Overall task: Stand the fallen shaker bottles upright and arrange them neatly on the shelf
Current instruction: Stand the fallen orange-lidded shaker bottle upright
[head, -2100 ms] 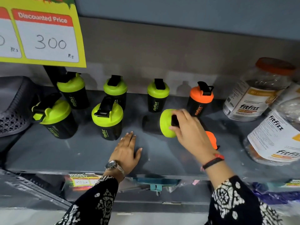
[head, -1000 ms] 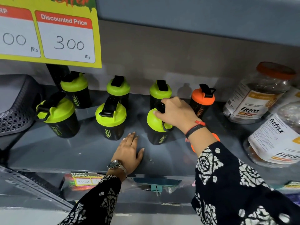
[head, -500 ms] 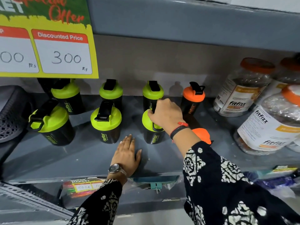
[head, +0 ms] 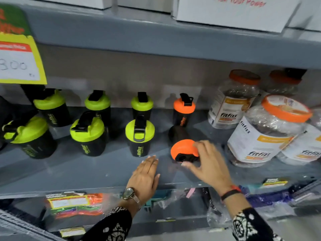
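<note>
A black shaker with an orange lid (head: 183,150) lies on its side on the grey shelf (head: 78,171), lid toward me. My right hand (head: 206,164) is spread open right beside that lid, fingers around it without a closed grip. My left hand (head: 145,176) rests flat on the shelf front. Upright in the front row stands a green-lidded shaker (head: 139,136), with two more green-lidded shakers (head: 87,134) (head: 29,138) to its left. Behind them stand three green-lidded shakers (head: 142,105) and an upright orange-lidded shaker (head: 184,109).
Large clear Fitfizz jars with orange lids (head: 265,133) crowd the right side of the shelf, some tilted. A yellow price sign (head: 19,61) hangs at upper left. White boxes (head: 231,11) sit on the shelf above. Packets (head: 76,204) lie on the shelf below.
My right hand let go of the green-lidded shaker, which now stands upright, and moved right to the fallen orange-lidded shaker. My left hand stayed on the shelf.
</note>
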A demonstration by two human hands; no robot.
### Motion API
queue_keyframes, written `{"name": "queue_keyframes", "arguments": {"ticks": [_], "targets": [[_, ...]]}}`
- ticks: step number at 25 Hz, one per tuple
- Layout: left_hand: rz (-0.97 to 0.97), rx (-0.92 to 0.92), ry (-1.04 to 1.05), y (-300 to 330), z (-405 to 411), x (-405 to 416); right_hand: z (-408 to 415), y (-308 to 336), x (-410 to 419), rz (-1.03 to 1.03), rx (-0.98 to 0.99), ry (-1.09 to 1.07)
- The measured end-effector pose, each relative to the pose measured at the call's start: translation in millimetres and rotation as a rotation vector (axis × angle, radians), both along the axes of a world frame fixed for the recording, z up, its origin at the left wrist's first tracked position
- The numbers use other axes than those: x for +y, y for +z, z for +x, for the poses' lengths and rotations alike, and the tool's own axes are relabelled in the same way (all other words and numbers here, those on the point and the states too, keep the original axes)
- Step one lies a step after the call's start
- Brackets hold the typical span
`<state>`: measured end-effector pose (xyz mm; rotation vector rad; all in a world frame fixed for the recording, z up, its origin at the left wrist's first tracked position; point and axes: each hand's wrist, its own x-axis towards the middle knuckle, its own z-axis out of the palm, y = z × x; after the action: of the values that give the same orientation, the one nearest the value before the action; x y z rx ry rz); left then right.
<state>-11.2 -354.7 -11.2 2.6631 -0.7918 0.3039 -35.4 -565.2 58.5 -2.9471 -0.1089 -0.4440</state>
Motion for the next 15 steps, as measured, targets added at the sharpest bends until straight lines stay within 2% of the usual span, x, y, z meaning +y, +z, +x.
{"name": "queue_keyframes", "arguments": {"ticks": [2,6,11,15], "targets": [[-0.012,0.044,0.018,-1,9,-20,5,-14,-6,-0.063,0.003,0.032],[-0.032,0.159,0.056,-15,29,-35,16,-28,-11,-0.108,-0.112,0.045],[-0.029,0.214,0.083,-22,34,-38,26,-31,-19,-0.119,-0.201,0.120],[0.014,0.229,0.096,-24,35,-37,32,-31,-15,-0.183,-0.192,0.114]]}}
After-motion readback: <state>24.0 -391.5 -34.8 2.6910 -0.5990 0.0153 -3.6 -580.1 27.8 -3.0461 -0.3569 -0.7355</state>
